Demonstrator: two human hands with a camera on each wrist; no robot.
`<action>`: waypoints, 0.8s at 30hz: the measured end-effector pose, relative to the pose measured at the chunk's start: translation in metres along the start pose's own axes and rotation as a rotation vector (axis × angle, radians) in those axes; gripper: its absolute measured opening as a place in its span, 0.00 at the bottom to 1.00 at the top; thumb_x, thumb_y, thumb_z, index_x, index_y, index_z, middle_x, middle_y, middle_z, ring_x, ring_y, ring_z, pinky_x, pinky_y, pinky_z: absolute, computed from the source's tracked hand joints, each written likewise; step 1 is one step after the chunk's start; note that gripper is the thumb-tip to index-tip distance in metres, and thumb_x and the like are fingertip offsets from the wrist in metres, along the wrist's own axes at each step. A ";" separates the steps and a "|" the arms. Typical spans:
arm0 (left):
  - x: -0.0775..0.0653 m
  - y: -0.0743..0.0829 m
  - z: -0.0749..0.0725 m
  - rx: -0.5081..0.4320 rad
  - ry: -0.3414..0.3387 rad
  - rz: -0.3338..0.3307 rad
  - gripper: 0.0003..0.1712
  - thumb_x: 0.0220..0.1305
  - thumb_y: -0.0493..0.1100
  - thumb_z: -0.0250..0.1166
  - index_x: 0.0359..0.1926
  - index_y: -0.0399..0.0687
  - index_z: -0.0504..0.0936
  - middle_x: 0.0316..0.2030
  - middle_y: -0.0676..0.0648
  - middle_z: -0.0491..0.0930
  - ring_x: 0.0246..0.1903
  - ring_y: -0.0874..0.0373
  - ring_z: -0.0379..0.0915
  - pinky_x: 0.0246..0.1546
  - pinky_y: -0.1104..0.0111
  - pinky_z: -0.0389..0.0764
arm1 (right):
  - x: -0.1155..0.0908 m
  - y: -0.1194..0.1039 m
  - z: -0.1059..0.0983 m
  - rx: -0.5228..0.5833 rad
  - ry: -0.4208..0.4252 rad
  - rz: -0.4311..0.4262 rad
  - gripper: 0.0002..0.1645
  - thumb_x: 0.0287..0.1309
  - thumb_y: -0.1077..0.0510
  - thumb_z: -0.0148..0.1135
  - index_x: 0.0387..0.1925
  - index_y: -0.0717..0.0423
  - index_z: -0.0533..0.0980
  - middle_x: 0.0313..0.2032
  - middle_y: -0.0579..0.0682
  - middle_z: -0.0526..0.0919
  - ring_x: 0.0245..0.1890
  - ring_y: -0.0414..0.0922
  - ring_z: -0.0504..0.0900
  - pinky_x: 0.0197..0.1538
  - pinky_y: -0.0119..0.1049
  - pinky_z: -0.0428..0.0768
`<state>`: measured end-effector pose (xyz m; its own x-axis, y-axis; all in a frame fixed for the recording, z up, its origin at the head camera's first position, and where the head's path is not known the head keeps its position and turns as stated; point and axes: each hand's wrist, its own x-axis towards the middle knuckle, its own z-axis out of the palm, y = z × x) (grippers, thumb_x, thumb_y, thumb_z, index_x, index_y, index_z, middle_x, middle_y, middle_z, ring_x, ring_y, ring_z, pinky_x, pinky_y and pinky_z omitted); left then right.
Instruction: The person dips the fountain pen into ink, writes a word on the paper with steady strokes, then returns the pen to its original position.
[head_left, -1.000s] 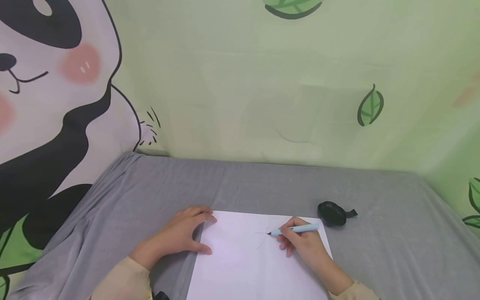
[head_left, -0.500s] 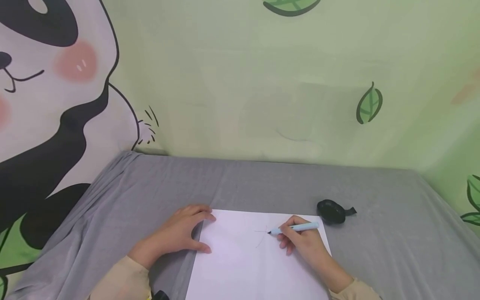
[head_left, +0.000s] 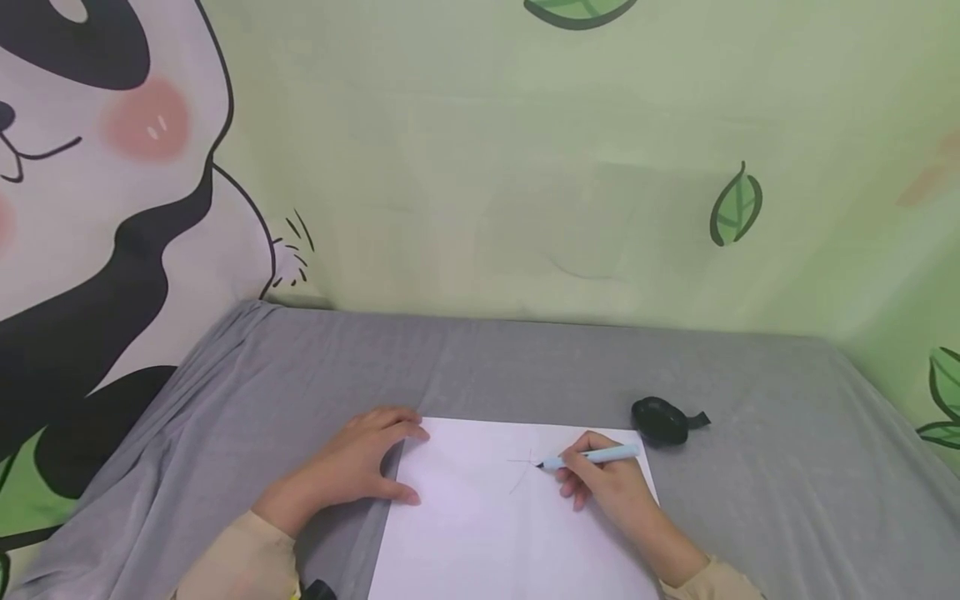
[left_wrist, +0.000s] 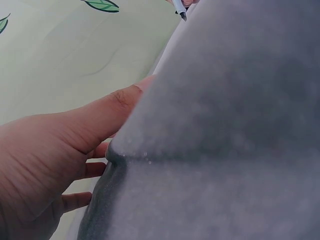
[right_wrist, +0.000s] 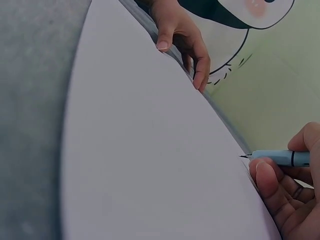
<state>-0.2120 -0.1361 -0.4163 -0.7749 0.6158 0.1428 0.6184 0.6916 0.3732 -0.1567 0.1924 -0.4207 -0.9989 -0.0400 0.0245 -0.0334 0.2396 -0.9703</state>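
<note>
A white sheet of paper lies on the grey cloth, with a few thin crossing lines on its upper part. My right hand pinches a light blue pen between thumb and fingers, its dark pointed nib right at the paper beside those lines. In the right wrist view the pen slants low over the sheet. My left hand rests at the paper's left edge, thumb and fingers spread apart, fingertips on the upper left corner and thumb tip further down the edge.
A black rounded object with a short flat tab lies just beyond the paper's upper right corner. Grey cloth covers the table up to the green backdrop, which carries a panda and leaves.
The pen nib has shifted slightly to the right over the paper, away from the lines' crossing. My left hand stays at the edge. The head view has drifted a little.
</note>
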 end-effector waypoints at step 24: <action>0.000 -0.004 0.001 -0.002 -0.003 0.002 0.40 0.41 0.66 0.74 0.54 0.54 0.77 0.61 0.46 0.73 0.63 0.46 0.66 0.61 0.46 0.66 | -0.004 -0.002 -0.001 0.010 0.011 0.014 0.10 0.62 0.65 0.57 0.32 0.73 0.71 0.23 0.53 0.83 0.17 0.37 0.79 0.20 0.32 0.79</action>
<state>-0.2139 -0.1383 -0.4187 -0.7734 0.6181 0.1407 0.6195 0.6899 0.3747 -0.1522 0.1937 -0.4190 -0.9996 -0.0259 0.0130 -0.0187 0.2303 -0.9729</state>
